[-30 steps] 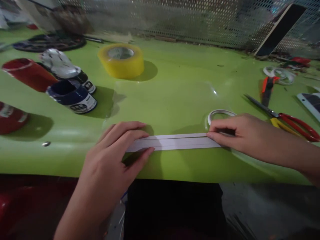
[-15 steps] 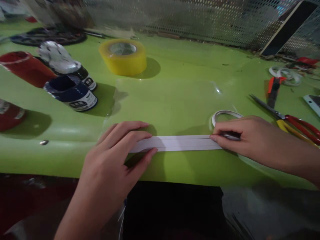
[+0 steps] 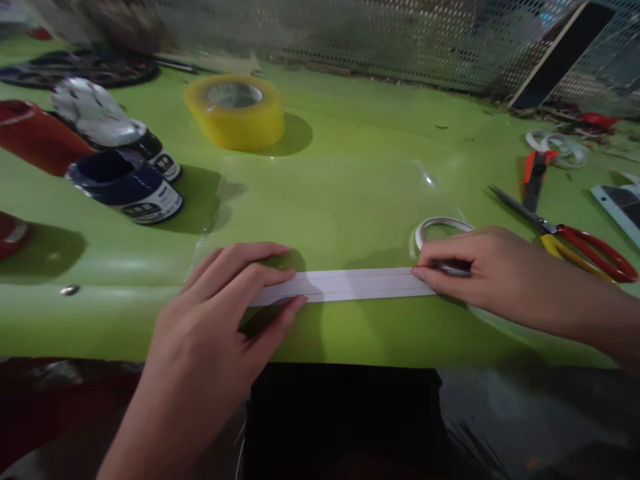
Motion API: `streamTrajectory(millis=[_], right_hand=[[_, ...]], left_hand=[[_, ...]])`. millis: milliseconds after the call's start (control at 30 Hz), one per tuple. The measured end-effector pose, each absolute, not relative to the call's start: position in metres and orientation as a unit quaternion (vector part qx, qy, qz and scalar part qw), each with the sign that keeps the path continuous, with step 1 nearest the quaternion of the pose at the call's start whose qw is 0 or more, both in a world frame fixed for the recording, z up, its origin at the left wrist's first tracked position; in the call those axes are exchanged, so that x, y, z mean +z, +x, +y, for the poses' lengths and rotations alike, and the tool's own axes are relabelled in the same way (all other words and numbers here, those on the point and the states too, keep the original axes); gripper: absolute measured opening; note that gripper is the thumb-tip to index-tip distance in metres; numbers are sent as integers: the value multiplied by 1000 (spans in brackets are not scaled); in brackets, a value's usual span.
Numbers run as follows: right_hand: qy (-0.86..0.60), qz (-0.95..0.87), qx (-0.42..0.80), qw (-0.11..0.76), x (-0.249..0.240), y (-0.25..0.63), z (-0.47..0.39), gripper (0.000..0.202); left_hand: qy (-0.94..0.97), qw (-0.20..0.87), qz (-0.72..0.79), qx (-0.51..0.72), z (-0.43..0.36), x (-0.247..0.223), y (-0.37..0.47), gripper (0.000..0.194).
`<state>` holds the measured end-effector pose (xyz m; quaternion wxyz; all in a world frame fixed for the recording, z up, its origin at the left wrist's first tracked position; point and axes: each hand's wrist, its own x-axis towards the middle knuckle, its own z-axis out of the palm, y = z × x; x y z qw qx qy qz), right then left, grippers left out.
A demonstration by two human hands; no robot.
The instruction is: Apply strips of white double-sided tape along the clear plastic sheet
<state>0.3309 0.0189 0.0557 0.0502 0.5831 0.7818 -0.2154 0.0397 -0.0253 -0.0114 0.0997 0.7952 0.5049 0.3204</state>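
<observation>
Head view. White paper strip [image 3: 350,285] — long, narrow, matte, with straight edges and fine lines running lengthwise — flat near the front edge of the glossy green table [image 3: 350,337], between both hands. Left hand [image 3: 215,320]: fingers curved, thumb at the near edge of the strip, forefinger at the far edge, parted by about its width, with the strip held between. Right hand [image 3: 493,270]: thumb and forefinger pinched closed on the far side of the strip at its right end; cannot tell paper from any thin layer on top. Dark, shiny object [image 3: 454,268] under the right palm, too covered to identify.

Around: clear sheet [image 3: 320,193], thin and smooth, behind the strip. White ring [image 3: 419,235] just behind the right hand, partly hidden by it. Beyond the right wrist, scissors [image 3: 547,227] with metal blades, red and yellow handles, near an orange-and-dark cutter [image 3: 535,180]. Farther back, yellow tape roll [image 3: 240,127], squat and translucent, on its flat side. At left, blue pot [image 3: 125,192] with white label, in front of a silver-topped pot [image 3: 95,110].

In the way: left hand over the strip's left end, right hand over its right end — both ends unreadable.
</observation>
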Motion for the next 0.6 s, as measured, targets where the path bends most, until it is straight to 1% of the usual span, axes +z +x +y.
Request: streamTrajectory(millis=[333,600], right_hand=[[590,775,-221,58,55,332,19,25],[586,781,-208,67,54,331,21,25]], left_hand=[[804,94,499,309,-26,-9,40,4],[833,62,466,292,-28,-8,42,10]])
